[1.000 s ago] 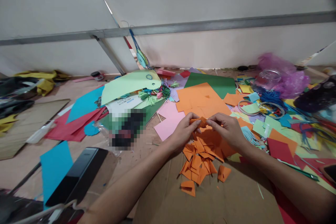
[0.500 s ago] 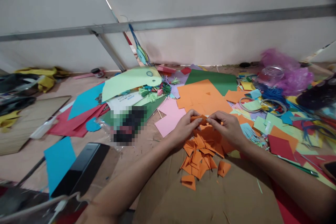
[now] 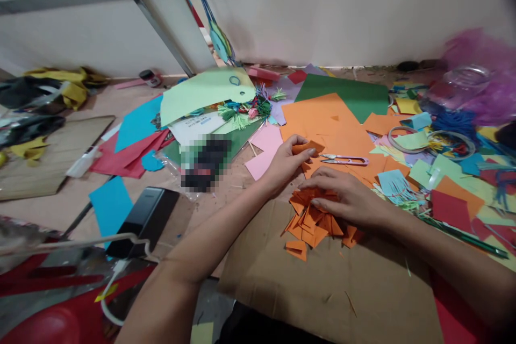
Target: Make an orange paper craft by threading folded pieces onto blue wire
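A brown cardboard sheet (image 3: 290, 290) lies on the near side of the left hand (image 3: 291, 160) and right hand (image 3: 342, 196). Orange paper (image 3: 318, 118) spreads beyond both. Under the right hand's bent fingers sits a heap of folded orange pieces (image 3: 312, 228); whether it grasps any, I cannot tell. Thread snips (image 3: 350, 160) lie just beyond it. The left hand pinches a small folded orange piece (image 3: 316, 146).

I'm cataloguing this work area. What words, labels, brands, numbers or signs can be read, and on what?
Nothing can be read for certain.
White packet: dark and blue print, too small to read.
Small jar: any label is too blurred.
Small scissors: no lettering visible.
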{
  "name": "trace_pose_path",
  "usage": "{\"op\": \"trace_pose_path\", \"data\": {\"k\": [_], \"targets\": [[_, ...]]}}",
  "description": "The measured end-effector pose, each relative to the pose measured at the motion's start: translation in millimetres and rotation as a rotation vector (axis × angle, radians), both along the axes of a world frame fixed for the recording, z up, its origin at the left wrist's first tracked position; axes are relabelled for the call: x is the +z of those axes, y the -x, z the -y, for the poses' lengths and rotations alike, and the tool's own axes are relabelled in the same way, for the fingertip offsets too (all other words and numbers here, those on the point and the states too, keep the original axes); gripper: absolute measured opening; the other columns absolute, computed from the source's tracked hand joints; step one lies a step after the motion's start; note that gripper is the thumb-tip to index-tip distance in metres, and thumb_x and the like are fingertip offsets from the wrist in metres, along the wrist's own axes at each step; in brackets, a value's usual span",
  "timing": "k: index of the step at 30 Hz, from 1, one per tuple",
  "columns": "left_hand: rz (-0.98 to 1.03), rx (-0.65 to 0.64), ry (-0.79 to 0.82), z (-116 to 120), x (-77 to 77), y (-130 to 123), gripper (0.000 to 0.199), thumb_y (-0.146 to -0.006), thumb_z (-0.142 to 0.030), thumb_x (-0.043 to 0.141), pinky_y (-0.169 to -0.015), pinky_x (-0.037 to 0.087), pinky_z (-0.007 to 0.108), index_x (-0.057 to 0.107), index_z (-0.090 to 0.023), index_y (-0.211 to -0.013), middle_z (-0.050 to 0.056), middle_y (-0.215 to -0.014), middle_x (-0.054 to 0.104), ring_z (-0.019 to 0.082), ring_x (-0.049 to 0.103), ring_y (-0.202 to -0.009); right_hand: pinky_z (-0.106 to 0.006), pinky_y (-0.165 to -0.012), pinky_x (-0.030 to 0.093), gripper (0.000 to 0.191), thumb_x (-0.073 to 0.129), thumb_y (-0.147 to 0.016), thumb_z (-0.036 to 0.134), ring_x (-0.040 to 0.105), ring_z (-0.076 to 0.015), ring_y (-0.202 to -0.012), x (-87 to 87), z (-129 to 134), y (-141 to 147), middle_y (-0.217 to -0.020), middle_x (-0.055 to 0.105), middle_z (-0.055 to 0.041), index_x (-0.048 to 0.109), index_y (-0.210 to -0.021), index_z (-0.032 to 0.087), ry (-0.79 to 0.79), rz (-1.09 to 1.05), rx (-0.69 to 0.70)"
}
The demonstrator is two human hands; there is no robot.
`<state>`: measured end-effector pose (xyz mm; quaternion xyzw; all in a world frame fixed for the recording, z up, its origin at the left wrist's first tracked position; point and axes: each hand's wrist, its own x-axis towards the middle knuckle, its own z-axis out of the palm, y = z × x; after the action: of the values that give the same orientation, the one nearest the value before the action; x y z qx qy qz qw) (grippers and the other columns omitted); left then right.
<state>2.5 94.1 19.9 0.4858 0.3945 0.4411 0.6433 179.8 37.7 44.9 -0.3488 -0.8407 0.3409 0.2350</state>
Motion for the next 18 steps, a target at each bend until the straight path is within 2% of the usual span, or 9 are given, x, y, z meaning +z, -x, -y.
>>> {"op": "trace_pose_path", "data": {"k": [2,4,7,10,14,18], "targets": [[0.009,0.006,-0.007,0,-0.8,-1,0.031,-0.080,-0.035,0.077,-0.073,0.046,0.023,0.054,-0.019,-0.093,0.003,-0.092,0.068,0.012,0.063,-0.081,-0.032,-0.079,0.051,0.018,0.064,-0.092,0.024,0.065,-0.0213,-0.095,-7.0,1,5,-0.107,0.070,-0.0067,0.071,-0.109,0.026,0.018,0.043,-0.077],[0.019,0.004,-0.010,0,-1.9,-2,0.030,-0.080,-0.034,0.077,-0.073,0.046,0.023,0.055,-0.019,-0.093,0.003,-0.092,0.068,0.013,0.063,-0.083,-0.030,-0.073,0.048,0.007,0.065,-0.091,0.024,0.064,-0.0192,-0.086,-13.2,1,8,-0.096,0.069,-0.0053,0.071,-0.094,0.023,0.036,0.081,-0.147],[0.008,-0.003,-0.005,0,-2.5,-1,0.029,-0.080,-0.036,0.077,-0.069,0.045,0.021,0.056,-0.019,-0.092,0.001,-0.089,0.065,0.012,0.061,-0.080,-0.029,-0.071,0.045,0.014,0.063,-0.092,0.022,0.061,-0.0165,-0.077,-15.0,1,9,-0.084,0.065,-0.0027,0.067,-0.079,0.021,0.053,0.041,-0.193],[-0.012,0.020,-0.022,1,0.3,1,0.029,-0.080,-0.035,0.076,-0.065,0.045,0.021,0.060,-0.020,-0.099,0.001,-0.091,0.064,0.011,0.058,-0.077,-0.030,-0.071,0.044,0.015,0.061,-0.091,0.024,0.059,-0.0168,-0.076,-7.0,0,4,-0.079,0.064,-0.0020,0.065,-0.077,0.021,0.033,-0.085,-0.279],[-0.067,-0.002,-0.126,4,7.5,4,0.039,-0.083,-0.028,0.072,-0.075,0.050,0.025,0.066,-0.024,-0.121,0.006,-0.113,0.067,0.016,0.061,-0.092,-0.029,-0.065,0.041,0.013,0.061,-0.089,0.028,0.056,-0.0162,-0.071,5.3,-8,-10,-0.077,0.065,-0.0021,0.063,-0.077,0.021,0.015,-0.216,-0.461],[-0.138,-0.105,-0.165,5,9.2,4,0.031,-0.085,-0.026,0.066,-0.084,0.052,0.030,0.073,-0.025,-0.115,0.007,-0.126,0.066,0.019,0.063,-0.100,-0.028,-0.059,0.038,0.015,0.061,-0.085,0.029,0.051,-0.0149,-0.065,6.6,-19,-25,-0.069,0.059,-0.0002,0.060,-0.073,0.020,0.030,-0.259,-0.601]]}}
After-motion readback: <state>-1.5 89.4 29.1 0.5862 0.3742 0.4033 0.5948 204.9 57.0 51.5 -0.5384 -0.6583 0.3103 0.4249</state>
